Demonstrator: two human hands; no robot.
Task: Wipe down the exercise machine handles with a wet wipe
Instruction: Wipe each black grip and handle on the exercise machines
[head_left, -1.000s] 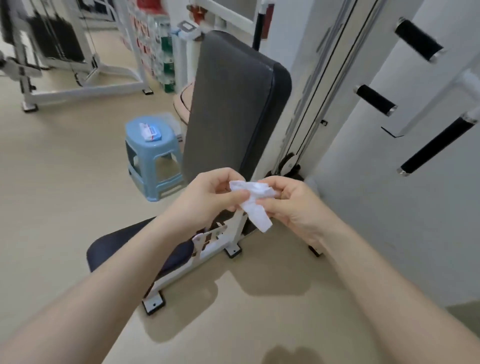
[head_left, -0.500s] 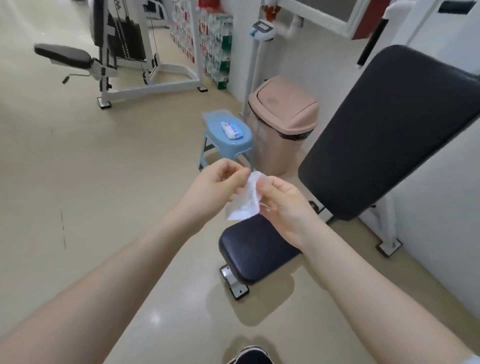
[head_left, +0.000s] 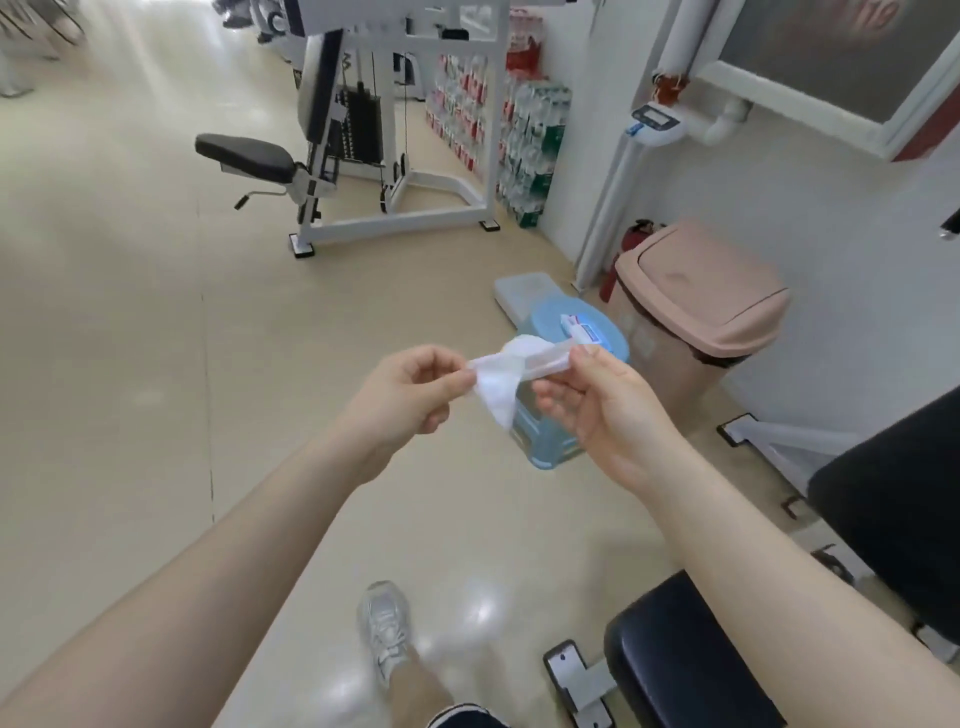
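Wipe (head_left: 511, 371), mid-frame, is pinched at its ends by the left hand (head_left: 410, 397) and right hand (head_left: 602, 410); best spread it flat and fold it into a pad before wiping.

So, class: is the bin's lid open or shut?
Shut: the pink bin has its swing lid lying flush with the hood, with no gap showing.
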